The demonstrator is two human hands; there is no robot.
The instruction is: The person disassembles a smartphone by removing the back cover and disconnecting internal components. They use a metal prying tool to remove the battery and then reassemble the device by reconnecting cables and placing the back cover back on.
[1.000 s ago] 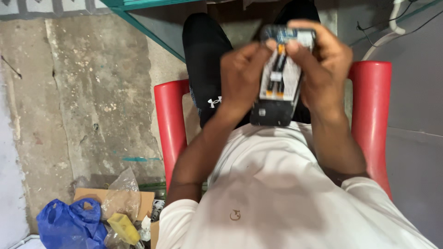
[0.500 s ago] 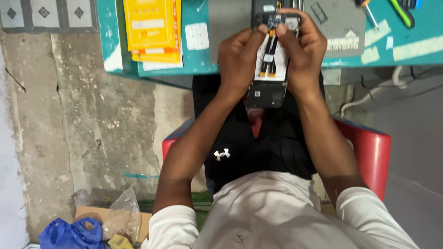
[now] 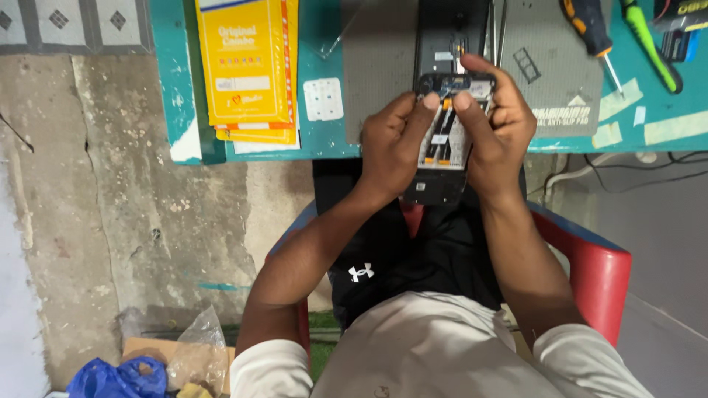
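Both my hands hold an opened phone [image 3: 442,158] with its back off, showing a battery bay, orange flex cables and a small board at the top. My left hand [image 3: 394,144] grips its left side, thumb pressing near the top. My right hand [image 3: 498,133] grips the right side, with a finger over the top edge. The phone hangs above my lap at the near edge of the teal workbench [image 3: 324,140]. A dark phone part [image 3: 450,29] lies on the grey mat [image 3: 549,81] just beyond it.
Yellow flat boxes [image 3: 247,66] are stacked on the bench at left. A screwdriver with an orange and black handle [image 3: 586,33] and a green-handled tool [image 3: 649,44] lie at right. I sit in a red chair [image 3: 597,265]. A blue bag [image 3: 110,377] and cardboard box [image 3: 177,361] sit on the concrete floor.
The view has tilted up from my lap to the bench. My hands have kept hold of the opened phone and carried it toward the bench edge.
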